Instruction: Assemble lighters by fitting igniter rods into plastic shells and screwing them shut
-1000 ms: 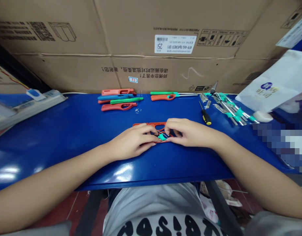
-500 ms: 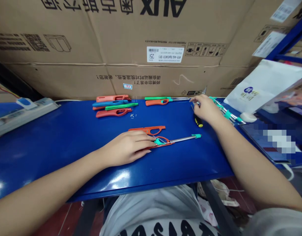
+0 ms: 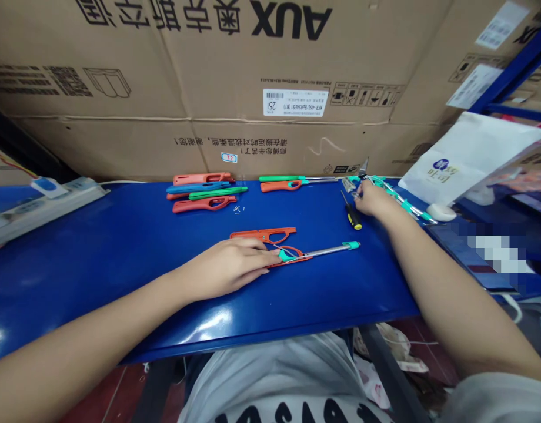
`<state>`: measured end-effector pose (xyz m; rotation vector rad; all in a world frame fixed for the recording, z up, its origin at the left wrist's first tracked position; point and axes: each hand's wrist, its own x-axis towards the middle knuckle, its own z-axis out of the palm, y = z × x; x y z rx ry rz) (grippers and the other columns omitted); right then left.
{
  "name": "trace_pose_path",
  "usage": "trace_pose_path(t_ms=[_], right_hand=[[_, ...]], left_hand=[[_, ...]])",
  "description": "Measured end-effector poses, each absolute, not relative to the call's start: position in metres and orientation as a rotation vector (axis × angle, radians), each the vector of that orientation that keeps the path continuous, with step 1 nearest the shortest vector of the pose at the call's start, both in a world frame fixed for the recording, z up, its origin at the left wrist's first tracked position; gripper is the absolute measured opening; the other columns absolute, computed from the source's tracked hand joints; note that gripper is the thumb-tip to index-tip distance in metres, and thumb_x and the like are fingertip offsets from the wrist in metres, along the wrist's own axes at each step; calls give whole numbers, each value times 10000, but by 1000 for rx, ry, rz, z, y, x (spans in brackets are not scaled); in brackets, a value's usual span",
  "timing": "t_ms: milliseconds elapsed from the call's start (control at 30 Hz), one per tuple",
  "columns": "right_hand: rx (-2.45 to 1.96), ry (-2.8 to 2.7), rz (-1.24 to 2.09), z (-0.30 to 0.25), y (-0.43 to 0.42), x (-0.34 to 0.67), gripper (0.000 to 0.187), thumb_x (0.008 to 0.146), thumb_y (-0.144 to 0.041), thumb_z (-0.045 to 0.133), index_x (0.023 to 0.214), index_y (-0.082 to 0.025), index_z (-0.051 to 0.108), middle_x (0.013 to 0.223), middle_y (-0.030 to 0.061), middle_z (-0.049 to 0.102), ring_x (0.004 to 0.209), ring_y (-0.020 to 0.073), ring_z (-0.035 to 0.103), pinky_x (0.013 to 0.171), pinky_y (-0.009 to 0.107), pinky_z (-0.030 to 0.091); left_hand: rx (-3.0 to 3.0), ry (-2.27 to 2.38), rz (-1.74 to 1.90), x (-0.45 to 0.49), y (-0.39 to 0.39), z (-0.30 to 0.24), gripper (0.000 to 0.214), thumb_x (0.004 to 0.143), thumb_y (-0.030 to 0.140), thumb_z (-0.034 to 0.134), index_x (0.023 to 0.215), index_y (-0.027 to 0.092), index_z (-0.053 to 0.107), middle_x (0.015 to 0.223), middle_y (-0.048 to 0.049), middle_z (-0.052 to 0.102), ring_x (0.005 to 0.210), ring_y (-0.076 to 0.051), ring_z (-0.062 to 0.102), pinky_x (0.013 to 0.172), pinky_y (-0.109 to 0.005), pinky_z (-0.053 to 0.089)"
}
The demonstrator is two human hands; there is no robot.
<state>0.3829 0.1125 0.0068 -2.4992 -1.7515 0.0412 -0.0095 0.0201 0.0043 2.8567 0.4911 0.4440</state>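
Observation:
My left hand lies over the handle of an opened orange lighter, its fingers closed on it. A long metal tube with a green tip points right from the lighter, and green inner parts show by my fingertips. Just behind lies a loose orange handle half. My right hand is at the back right with curled fingers, among small metallic parts; what it pinches, if anything, is too small to make out. Beside it lies a black and yellow screwdriver.
Several orange, blue and green handle shells lie at the back left. Two lighters rest before the cardboard box. Metal tubes with green ends, a white bag and a power strip flank the blue table.
My right hand has moved a little right and its fingers have drawn in, uncovering the screwdriver and metallic parts. My left hand stays on the orange lighter.

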Motion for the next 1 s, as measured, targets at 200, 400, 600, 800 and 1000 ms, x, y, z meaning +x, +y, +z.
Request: trace_pose_path(t_ms=[200, 400, 600, 800, 1000], right_hand=[[-2225, -1755, -10, 27, 97, 359, 370, 888, -245, 575, 1235, -114, 563, 1106, 193, 698, 991, 317, 666, 840, 411, 513], [-1348, -2001, 588, 32, 53, 291, 326, 883, -312, 632, 1161, -157, 563, 979, 78, 661, 753, 163, 607, 671, 286, 516], [-878, -2381, 657, 25, 12, 245, 194, 933, -278, 634, 1116, -224, 601, 1055, 65, 666, 881, 167, 625, 751, 288, 512], [-870, -2398, 721, 22, 12, 245, 268, 922, -351, 681, 1138, -234, 574, 1103, 66, 623, 870, 166, 585, 732, 283, 482], [-1176, -2417, 761, 25, 22, 256, 366, 805, -401, 800, 1049, -188, 629, 1016, 44, 596, 802, 154, 536, 712, 275, 434]], left_hand=[[2679, 565, 608, -7, 19, -2, 299, 1008, 255, 581, 1291, 230, 675, 1228, -75, 744, 1162, -229, 690, 1027, -374, 558], [2156, 870, 921, 6, 12, 0, 266, 934, 362, 688, 1123, 176, 713, 1074, -88, 769, 927, -198, 741, 850, -326, 617], [1588, 827, 887, 13, 11, -3, 436, 847, 418, 776, 1162, 143, 656, 1009, -89, 772, 885, -194, 748, 828, -338, 628], [1541, 847, 743, 11, 10, -3, 346, 838, 428, 785, 1026, 139, 757, 942, -79, 794, 796, -179, 739, 806, -337, 630], [1563, 995, 787, 7, 15, 1, 411, 862, 449, 751, 1130, 136, 741, 911, -69, 784, 749, -163, 708, 764, -319, 610]])
